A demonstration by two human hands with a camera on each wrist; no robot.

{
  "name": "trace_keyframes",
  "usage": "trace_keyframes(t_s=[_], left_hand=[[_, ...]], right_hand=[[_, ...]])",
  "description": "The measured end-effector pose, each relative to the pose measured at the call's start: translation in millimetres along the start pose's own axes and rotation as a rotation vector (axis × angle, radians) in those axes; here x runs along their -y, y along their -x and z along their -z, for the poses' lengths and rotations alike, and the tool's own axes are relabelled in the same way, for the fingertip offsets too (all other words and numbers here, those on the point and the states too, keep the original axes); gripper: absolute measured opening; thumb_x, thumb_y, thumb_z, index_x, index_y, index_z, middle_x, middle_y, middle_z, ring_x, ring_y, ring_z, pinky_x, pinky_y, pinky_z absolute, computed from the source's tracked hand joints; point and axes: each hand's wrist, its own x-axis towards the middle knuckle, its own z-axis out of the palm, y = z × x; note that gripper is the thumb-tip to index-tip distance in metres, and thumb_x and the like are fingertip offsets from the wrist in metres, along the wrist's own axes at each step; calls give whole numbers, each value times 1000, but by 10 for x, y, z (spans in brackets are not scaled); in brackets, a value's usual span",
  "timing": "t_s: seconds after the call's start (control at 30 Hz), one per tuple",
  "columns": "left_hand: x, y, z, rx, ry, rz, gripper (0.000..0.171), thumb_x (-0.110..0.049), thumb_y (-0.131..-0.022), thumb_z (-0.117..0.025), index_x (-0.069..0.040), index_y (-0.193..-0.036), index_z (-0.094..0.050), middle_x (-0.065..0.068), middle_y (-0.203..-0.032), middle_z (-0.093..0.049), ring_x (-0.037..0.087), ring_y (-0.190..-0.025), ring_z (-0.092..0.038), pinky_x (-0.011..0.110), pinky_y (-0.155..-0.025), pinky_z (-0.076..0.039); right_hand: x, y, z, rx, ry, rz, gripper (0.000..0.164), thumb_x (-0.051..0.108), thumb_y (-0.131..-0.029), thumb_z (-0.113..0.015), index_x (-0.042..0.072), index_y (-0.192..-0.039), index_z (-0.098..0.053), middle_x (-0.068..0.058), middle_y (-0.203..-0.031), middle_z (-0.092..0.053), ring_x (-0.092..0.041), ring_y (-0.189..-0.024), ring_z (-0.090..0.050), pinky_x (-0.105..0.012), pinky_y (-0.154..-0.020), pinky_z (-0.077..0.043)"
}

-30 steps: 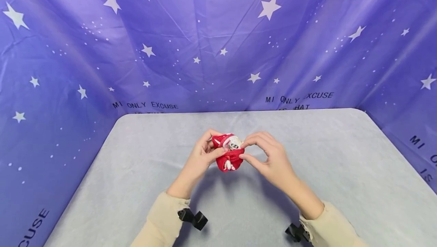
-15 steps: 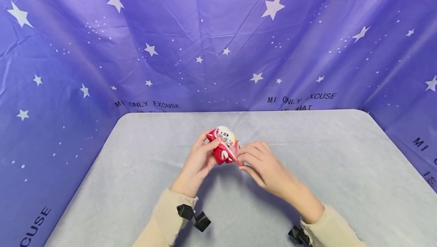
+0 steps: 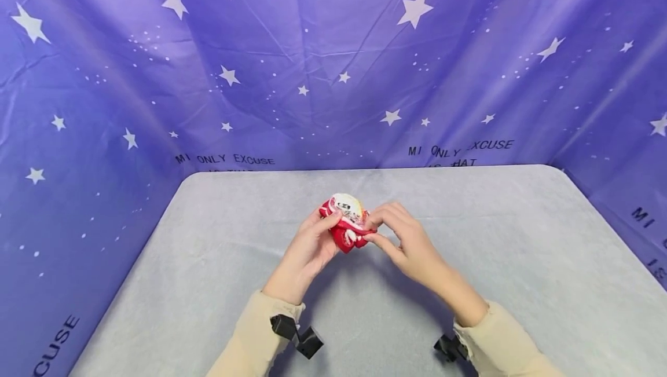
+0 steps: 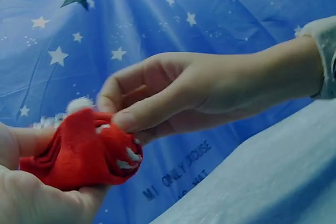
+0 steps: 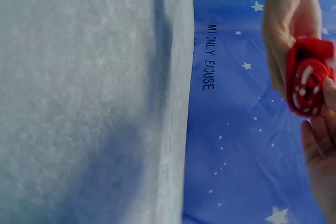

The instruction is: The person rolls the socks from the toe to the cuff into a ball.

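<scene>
Your left hand's (image 3: 314, 242) grip clamps the red cloth bundle (image 3: 346, 233) above the worktop (image 3: 219, 244), in from its far edge; your right hand's (image 3: 411, 244) grip pinches its opposite side. Steady with the left; ease the cloth gently.

The bundle (image 4: 84, 156) looks like soft, matt cloth. The curtain (image 3: 323, 41) is smooth fabric with a faint sheen, the table cover (image 3: 208, 249) matt and napped, the sleeves (image 3: 250, 333) matt cloth, the wrist clips (image 3: 310, 342) plastic.

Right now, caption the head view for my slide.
Left hand grips, right hand pinches a red-and-white fabric bundle over a gray table.
</scene>
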Motion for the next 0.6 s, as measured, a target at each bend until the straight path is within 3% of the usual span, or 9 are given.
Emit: trace_keyframes(t_s=[0.13, 0.27, 0.37, 0.47, 0.6], left_hand=[[13, -2, 5, 29, -110, -42, 42, 2, -100, -41, 0, -142, -35, 10, -129, -51, 14, -106, -62, 28, -88, -56], [34, 12, -4, 78, -256, -111, 41, 5, -97, -46, -2, -137, -40, 4, -122, -56, 11, -104, -61, 26, -88, -56], [49, 36, -1, 101, -345, -165, 42, 5, -95, -49, -2, -136, -42, -1, -119, -59, 9, -104, -61, 25, -86, -56], [67, 53, 13, 129, -398, -202, 42, 6, -94, -51, -2, -135, -44, -4, -119, -60, 7, -104, -61, 22, -85, -55], [89, 48, 45, 161, -389, -209, 43, 8, -92, -54, -5, -134, -48, -3, -120, -59, 7, -106, -61, 22, -89, -55]], right_hand=[[15, 45, 56, 26, -96, -98, 16, -3, -88, -67, 10, -98, -67, 0, -97, -65, -10, -97, -58, -22, -88, -49], [51, 18, 95, 19, -347, -407, 12, 3, -94, -62, -2, -105, -63, 1, -97, -65, -8, -89, -63, -23, -82, -56], [62, -34, 115, 36, -438, -615, 20, 8, -97, -59, -8, -107, -61, 3, -91, -66, -7, -78, -64, -25, -73, -57], [80, -66, 135, 67, -430, -677, 21, 8, -95, -61, -11, -104, -62, 1, -89, -66, -7, -75, -63, -26, -71, -57], [115, -111, 154, 17, -469, -723, 16, 7, -96, -60, -8, -102, -62, 3, -86, -64, -7, -75, -61, -25, -70, -56]])
